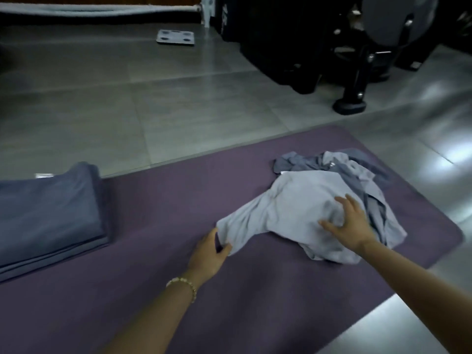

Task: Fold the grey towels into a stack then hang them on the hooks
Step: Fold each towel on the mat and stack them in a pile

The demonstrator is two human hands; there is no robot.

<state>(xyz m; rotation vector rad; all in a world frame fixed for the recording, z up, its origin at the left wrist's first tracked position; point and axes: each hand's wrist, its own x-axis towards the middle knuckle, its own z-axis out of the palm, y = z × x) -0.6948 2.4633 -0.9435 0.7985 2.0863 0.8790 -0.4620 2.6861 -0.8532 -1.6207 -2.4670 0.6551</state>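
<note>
The pale grey towel (293,200) lies rumpled on the purple mat (166,200), its cloth soft and matte, bunched into a rounded hump under the right hand (350,221) and drawn out into a long creased tongue that runs toward the left hand (208,254). The left hand pinches the end corner of that tongue between thumb and curled fingers, the cloth puckered just at the grip. The right hand rests palm down on top of the hump with its fingers spread wide and thumb out to the side. Just beyond the right hand's fingertips, darker grey towels (306,162) sit crumpled in a loose heap, partly under the pale one, with folds sticking up and an edge spilling out past the wrist side. Well off to the far side of the left hand, a folded stack of blue-grey towels (48,213) sits flat on the mat, edges lined up in neat layers. A beaded bracelet (182,284) circles the left wrist. Far ahead of both hands, a bathroom scale (175,37) lies on the tiled floor (127,98).
</note>
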